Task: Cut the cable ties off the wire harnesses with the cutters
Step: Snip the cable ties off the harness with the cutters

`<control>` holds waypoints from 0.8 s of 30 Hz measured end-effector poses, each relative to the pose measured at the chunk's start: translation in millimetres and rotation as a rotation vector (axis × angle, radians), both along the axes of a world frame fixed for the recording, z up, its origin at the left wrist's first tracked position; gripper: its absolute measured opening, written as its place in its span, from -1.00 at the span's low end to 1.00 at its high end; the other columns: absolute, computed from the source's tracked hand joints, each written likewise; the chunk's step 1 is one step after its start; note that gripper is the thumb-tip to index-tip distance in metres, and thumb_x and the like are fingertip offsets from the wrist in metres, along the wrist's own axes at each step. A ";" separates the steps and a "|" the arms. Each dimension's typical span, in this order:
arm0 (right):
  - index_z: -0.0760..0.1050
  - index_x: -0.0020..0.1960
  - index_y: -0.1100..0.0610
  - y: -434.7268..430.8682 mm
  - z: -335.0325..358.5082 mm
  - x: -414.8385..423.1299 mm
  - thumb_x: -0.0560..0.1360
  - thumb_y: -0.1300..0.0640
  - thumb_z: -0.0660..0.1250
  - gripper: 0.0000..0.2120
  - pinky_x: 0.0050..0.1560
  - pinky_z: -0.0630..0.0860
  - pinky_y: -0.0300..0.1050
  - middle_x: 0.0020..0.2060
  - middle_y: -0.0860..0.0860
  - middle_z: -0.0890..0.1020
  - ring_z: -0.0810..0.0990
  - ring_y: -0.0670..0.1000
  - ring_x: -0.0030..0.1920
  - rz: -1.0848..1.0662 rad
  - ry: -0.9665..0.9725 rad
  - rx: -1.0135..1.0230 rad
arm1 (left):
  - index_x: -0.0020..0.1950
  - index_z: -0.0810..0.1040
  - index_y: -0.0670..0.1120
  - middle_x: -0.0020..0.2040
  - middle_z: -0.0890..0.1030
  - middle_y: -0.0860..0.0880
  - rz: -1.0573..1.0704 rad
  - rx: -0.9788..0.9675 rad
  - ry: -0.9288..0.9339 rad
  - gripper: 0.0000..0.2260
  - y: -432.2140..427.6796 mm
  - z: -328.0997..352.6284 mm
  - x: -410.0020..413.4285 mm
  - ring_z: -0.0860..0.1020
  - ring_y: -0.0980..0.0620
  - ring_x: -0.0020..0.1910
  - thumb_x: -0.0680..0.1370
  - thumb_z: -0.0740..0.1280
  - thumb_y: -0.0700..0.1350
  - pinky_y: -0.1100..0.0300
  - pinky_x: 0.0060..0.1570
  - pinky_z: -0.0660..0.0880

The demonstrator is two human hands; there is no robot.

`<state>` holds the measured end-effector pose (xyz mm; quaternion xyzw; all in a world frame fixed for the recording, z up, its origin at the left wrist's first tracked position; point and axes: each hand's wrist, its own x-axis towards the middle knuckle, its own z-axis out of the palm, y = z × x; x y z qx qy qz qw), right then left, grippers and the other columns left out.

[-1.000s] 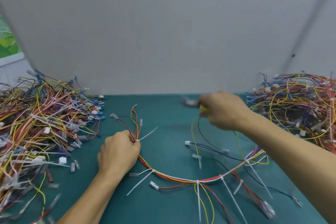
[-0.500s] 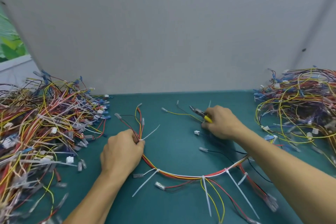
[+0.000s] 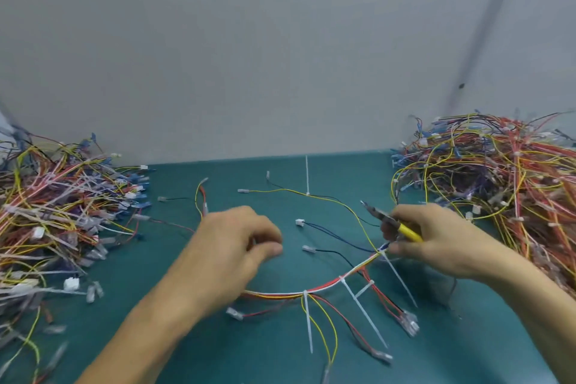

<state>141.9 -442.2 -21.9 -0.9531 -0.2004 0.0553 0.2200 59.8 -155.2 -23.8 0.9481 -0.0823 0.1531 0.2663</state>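
A curved wire harness (image 3: pixel 324 287) of red, yellow and white strands, white cable ties (image 3: pixel 308 324) jutting out, lies on the teal worktop (image 3: pixel 218 352). The right hand (image 3: pixel 442 243) grips yellow-handled cutters (image 3: pixel 405 229) just above its right end. The left hand (image 3: pixel 230 252) is curled, and I cannot tell whether it holds anything.

The right hand (image 3: pixel 436 240) grips yellow-handled cutters (image 3: pixel 405 229), tips pointing up-left, just above a harness (image 3: pixel 324 287) with white ties (image 3: pixel 308 324) curving across the teal table (image 3: pixel 265 358). The left hand (image 3: pixel 230 246) curls over the harness; its hold is unclear. Piles (image 3: pixel 56 212) flank both sides.
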 end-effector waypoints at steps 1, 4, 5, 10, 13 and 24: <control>0.52 -0.16 -0.06 -0.9 -5.1 -2.6 0.39 0.08 0.49 -0.85 -0.10 0.47 -0.20 -0.25 -0.14 0.62 0.56 -0.17 -0.18 0.004 -0.002 -0.003 | -0.10 0.65 0.11 -0.16 0.59 0.19 -0.139 -0.024 0.094 -0.92 -11.1 -4.5 -2.0 0.52 0.22 -0.15 0.43 0.48 -0.04 0.36 -0.11 0.38; 0.52 -0.14 -0.04 -0.4 -13.3 -5.9 0.38 0.11 0.49 -0.84 -0.05 0.48 -0.12 -0.23 -0.14 0.63 0.56 -0.13 -0.15 0.006 -0.041 0.009 | 0.13 0.61 0.11 0.09 0.56 0.23 -0.331 0.099 0.217 -0.75 -28.0 -30.5 1.4 0.46 0.29 0.06 0.46 0.44 0.01 0.37 0.13 0.33; 0.51 -0.13 -0.03 0.2 -14.8 -6.1 0.38 0.13 0.48 -0.84 -0.04 0.49 -0.09 -0.23 -0.14 0.63 0.57 -0.10 -0.14 0.003 -0.064 0.014 | 0.15 0.60 0.11 0.11 0.56 0.22 -0.343 0.118 0.221 -0.74 -29.1 -36.5 3.1 0.44 0.27 0.10 0.46 0.44 0.01 0.34 0.18 0.32; 0.44 -0.18 -0.09 2.3 -26.8 -8.4 0.41 0.16 0.43 -0.79 -0.09 0.46 -0.12 -0.26 -0.25 0.60 0.55 -0.12 -0.15 -0.014 -0.151 0.034 | 0.12 0.61 0.11 0.01 0.60 0.17 -0.372 0.092 0.238 -0.77 -23.6 -43.3 8.1 0.49 0.25 0.03 0.48 0.41 -0.08 0.28 0.13 0.38; 0.44 -0.16 -0.07 5.6 -32.4 -9.9 0.41 0.12 0.43 -0.82 -0.08 0.47 -0.11 -0.26 -0.23 0.60 0.55 -0.11 -0.15 -0.007 -0.142 0.038 | 0.09 0.63 0.11 -0.01 0.59 0.18 -0.356 0.103 0.248 -0.79 -16.8 -41.5 9.0 0.49 0.27 0.00 0.49 0.38 -0.10 0.31 0.10 0.39; 0.46 -0.14 -0.07 16.9 -40.1 -19.7 0.46 0.03 0.33 -0.95 -0.24 0.42 -0.18 -0.34 -0.13 0.56 0.49 -0.08 -0.23 0.019 -0.157 0.006 | 0.02 0.58 0.09 -0.09 0.54 0.20 -0.276 0.152 0.348 -0.74 -6.0 -34.1 6.5 0.46 0.27 -0.09 0.42 0.26 -0.19 0.38 -0.01 0.40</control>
